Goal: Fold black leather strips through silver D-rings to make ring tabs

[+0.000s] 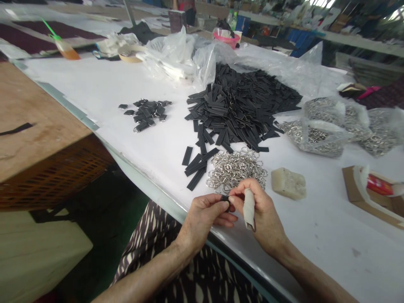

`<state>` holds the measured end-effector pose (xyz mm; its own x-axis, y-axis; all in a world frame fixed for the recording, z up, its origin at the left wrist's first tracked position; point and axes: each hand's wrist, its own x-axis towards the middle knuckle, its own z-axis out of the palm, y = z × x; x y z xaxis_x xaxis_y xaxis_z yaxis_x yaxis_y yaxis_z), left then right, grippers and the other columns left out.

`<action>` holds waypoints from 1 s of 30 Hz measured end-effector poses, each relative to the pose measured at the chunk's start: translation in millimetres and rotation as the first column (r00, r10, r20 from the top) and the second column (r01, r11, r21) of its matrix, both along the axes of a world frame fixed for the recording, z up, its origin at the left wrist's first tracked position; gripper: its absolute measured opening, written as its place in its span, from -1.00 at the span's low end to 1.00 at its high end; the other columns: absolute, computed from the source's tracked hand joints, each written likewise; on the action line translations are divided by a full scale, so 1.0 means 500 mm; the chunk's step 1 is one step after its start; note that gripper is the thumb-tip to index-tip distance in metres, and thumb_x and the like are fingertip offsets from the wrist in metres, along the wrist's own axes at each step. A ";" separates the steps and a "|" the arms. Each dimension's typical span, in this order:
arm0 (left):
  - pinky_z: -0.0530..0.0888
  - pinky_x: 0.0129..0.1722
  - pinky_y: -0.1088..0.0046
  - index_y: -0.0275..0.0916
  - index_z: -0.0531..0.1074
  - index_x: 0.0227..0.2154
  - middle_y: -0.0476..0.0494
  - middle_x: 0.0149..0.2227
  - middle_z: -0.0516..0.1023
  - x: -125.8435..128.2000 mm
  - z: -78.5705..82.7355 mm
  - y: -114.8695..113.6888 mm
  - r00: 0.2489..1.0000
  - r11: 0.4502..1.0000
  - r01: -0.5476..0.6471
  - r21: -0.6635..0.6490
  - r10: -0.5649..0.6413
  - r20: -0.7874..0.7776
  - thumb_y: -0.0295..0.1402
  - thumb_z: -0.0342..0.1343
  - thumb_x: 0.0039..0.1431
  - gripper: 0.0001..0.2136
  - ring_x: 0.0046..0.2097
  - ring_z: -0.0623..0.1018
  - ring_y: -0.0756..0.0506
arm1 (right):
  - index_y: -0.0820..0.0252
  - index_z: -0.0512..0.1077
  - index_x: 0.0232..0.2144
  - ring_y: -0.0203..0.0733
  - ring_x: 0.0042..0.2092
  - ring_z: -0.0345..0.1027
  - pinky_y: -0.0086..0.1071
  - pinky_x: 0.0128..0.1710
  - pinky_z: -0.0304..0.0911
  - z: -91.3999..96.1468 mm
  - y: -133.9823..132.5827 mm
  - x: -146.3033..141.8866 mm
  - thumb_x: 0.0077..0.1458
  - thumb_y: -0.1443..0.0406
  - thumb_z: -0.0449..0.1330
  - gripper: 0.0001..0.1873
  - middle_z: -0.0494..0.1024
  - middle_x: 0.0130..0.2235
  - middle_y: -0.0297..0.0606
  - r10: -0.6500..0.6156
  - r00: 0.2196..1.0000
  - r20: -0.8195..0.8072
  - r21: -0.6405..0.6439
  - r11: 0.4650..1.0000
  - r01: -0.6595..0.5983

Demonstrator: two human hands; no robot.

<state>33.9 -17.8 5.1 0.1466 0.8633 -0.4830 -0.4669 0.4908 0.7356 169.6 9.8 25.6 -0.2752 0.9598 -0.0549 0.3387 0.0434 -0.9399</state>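
Observation:
At the near table edge, my left hand [205,214] pinches a small black strip [224,198] between thumb and forefinger. My right hand [261,214] meets it from the other side, thumb and fingertip at the strip's end. Also held in the right hand is a tool with a pale cloth-wrapped handle [249,206]; its working end is hidden. Just beyond the hands lies a heap of silver metal rings [236,168]. Behind that spreads a large pile of black strips [240,105]. A smaller group of folded black strips with rings [148,112] lies to the left.
A yellowish block [288,183] sits right of the rings, near a cardboard box [356,191] holding a red packet. Clear bags of rings [318,134] stand at right. Plastic bags [176,54] and an orange-filled bottle [67,49] are farther back. A wooden board [34,113] borders the left.

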 end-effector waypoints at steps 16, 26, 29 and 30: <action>0.50 -0.47 0.53 -0.38 0.48 -0.52 -0.14 -0.46 0.55 -0.009 0.003 0.003 0.998 0.998 -0.065 -0.002 0.065 -0.014 -0.43 0.14 0.03 -0.89 -0.50 0.55 -0.01 | 0.12 0.30 -0.37 -0.30 -0.56 0.23 -0.43 -0.56 0.19 0.053 0.053 0.094 0.11 0.19 0.02 -0.86 0.45 -0.58 -0.37 -0.127 0.991 0.043 0.029 0.992 0.126; 0.51 -0.48 0.53 -0.38 0.48 -0.53 -0.14 -0.47 0.56 -0.014 0.014 0.010 0.996 0.996 -0.086 -0.023 0.086 0.002 -0.41 0.20 -0.02 -0.89 -0.51 0.55 -0.01 | 0.14 0.38 -0.48 -0.25 -0.48 0.25 -0.42 -0.53 0.16 0.107 0.080 0.166 0.04 0.07 0.07 -0.71 0.35 -0.56 -0.33 -0.382 0.871 0.309 0.159 0.924 0.349; 0.51 -0.49 0.54 -0.38 0.48 -0.53 -0.14 -0.48 0.56 -0.013 0.015 0.015 0.997 0.996 -0.079 -0.035 0.079 -0.008 -0.40 0.22 -0.05 -0.88 -0.52 0.55 -0.01 | 0.17 0.36 -0.53 -0.23 -0.46 0.23 -0.41 -0.55 0.07 0.112 0.088 0.173 -0.01 0.08 0.11 -0.72 0.35 -0.55 -0.32 -0.391 0.849 0.355 0.111 0.920 0.377; 0.51 -0.50 0.54 -0.38 0.48 -0.53 -0.14 -0.48 0.56 -0.012 0.016 0.017 0.997 0.997 -0.073 -0.038 0.073 -0.012 -0.40 0.23 -0.06 -0.88 -0.52 0.55 -0.01 | 0.17 0.35 -0.54 -0.25 -0.48 0.20 -0.40 -0.56 0.03 0.116 0.090 0.175 -0.01 0.09 0.11 -0.72 0.33 -0.57 -0.33 -0.378 0.844 0.380 0.102 0.924 0.368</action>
<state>27.9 -9.3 13.3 0.0788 0.8521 -0.5174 -0.4951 0.4839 0.7215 257.1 55.0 83.6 0.1422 0.9882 -0.0576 0.6685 -0.1388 -0.7307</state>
